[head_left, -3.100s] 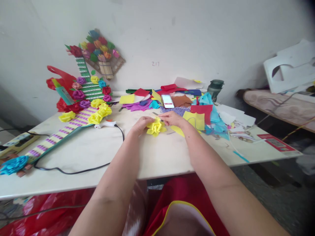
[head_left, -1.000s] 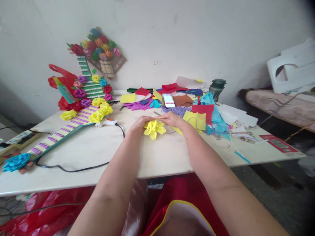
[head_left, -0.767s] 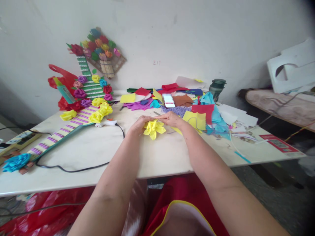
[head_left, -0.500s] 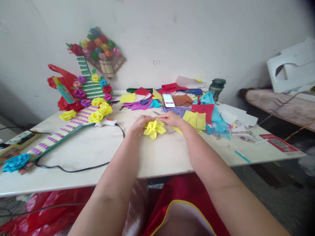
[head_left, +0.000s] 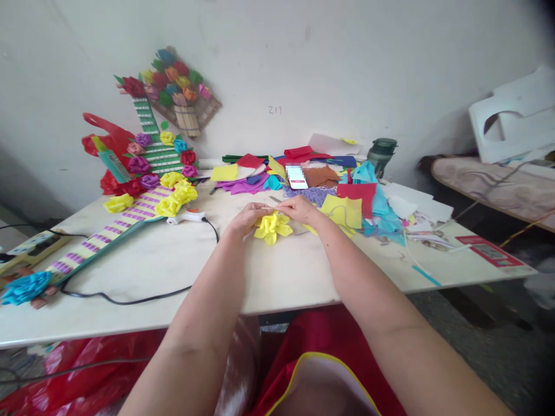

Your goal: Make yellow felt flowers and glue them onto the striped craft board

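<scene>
Between my hands, above the white table, is a yellow paper flower [head_left: 272, 227] with its petals spread toward me. My left hand [head_left: 250, 216] is closed at the flower's upper left, its fingers curled behind the petals. On the other side my right hand [head_left: 300, 208] is closed in a pinch, fingertips close to the left ones at the flower's top. A thin pale strand seems to run between the fingertips; what the right fingers grip is too small to make out. A pointed metal blade [head_left: 274, 199] shows just beyond the hands.
Left lie a glue gun [head_left: 186, 217] with a black cord and a striped guitar-shaped craft [head_left: 117, 225] with paper flowers. Coloured paper sheets [head_left: 243, 182], a phone [head_left: 297, 177] and purple string are behind my hands. Yellow paper [head_left: 344, 211] lies right; a dark bottle [head_left: 381, 156] stands farther back.
My hands and the flower have barely moved; the fingertips have shifted slightly and the pale strand between them shows more clearly. The whole view has shifted a little.
</scene>
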Motion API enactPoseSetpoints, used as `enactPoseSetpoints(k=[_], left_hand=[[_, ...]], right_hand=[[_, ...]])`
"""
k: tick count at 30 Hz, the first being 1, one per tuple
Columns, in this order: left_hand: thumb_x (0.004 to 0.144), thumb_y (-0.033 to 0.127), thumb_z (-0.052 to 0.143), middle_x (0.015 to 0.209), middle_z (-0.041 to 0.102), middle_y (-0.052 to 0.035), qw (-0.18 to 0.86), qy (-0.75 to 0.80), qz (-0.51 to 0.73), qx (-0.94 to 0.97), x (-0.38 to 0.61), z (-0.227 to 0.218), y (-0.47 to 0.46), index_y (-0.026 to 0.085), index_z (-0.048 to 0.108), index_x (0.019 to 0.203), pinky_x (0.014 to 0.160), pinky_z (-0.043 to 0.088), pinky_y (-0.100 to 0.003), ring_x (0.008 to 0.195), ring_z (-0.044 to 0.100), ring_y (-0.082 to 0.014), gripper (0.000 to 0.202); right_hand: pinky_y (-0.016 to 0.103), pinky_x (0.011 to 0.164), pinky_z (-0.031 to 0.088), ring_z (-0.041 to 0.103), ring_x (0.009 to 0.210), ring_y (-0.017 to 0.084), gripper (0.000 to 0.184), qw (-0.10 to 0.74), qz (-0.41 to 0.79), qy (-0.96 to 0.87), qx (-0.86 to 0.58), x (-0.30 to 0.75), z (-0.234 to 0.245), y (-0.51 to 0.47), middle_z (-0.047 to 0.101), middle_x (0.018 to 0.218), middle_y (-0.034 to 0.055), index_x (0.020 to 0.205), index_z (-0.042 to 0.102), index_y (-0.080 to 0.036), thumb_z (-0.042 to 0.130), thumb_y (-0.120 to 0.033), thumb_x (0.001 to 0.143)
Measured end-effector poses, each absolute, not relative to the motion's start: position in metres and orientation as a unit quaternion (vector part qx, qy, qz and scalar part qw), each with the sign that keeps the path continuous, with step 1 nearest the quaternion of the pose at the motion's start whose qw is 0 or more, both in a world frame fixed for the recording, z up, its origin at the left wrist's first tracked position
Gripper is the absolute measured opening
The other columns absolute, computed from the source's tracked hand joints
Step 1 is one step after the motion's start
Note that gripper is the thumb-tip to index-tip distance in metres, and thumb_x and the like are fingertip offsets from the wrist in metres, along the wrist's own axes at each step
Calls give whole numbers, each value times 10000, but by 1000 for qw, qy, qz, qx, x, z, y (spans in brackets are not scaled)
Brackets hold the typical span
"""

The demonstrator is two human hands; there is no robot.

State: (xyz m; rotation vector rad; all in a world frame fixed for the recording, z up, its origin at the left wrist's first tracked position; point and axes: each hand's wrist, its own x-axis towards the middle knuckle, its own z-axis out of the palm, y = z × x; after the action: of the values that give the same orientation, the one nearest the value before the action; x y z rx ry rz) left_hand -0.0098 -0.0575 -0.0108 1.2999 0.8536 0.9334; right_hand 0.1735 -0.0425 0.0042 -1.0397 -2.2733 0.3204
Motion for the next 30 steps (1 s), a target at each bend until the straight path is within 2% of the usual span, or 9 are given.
enactPoseSetpoints(k=[10,16,21,25,30], left_hand=[[552,299,726,618,628,-41,635,351,385,571,-12,-11,-57,102,605,779,554,437,-230,551,586,-129,324],[555,307,728,620,623,-37,633,362,370,576,-12,-12,-56,103,600,774,556,427,-220,556,577,-116,325],[578,286,712,596,605,-26,633,359,368,579,-12,-12,-55,104,600,764,547,418,-218,542,571,-114,283],[583,284,707,590,598,-27,638,364,367,571,-11,-10,-57,102,593,749,543,416,-220,535,567,-114,272],[588,279,706,610,595,-28,642,370,360,567,-10,-7,-60,111,576,739,534,414,-217,530,560,-108,261]], right_hand=[[227,646,384,586,745,144,229,298,86,-868,-388,171,5,-43,698,829,50,858,716,-177,535,-281,761],[224,652,395,591,754,143,211,305,84,-868,-383,171,4,-39,698,817,43,847,721,-184,552,-270,754],[235,666,407,589,758,145,168,331,98,-862,-370,171,2,-37,692,813,38,788,726,-193,580,-251,730],[236,688,408,581,784,136,136,353,104,-859,-355,170,1,-35,672,885,42,735,723,-186,592,-211,707],[227,656,390,549,743,111,124,354,110,-858,-356,168,2,-36,641,911,31,668,709,-177,587,-186,690]])
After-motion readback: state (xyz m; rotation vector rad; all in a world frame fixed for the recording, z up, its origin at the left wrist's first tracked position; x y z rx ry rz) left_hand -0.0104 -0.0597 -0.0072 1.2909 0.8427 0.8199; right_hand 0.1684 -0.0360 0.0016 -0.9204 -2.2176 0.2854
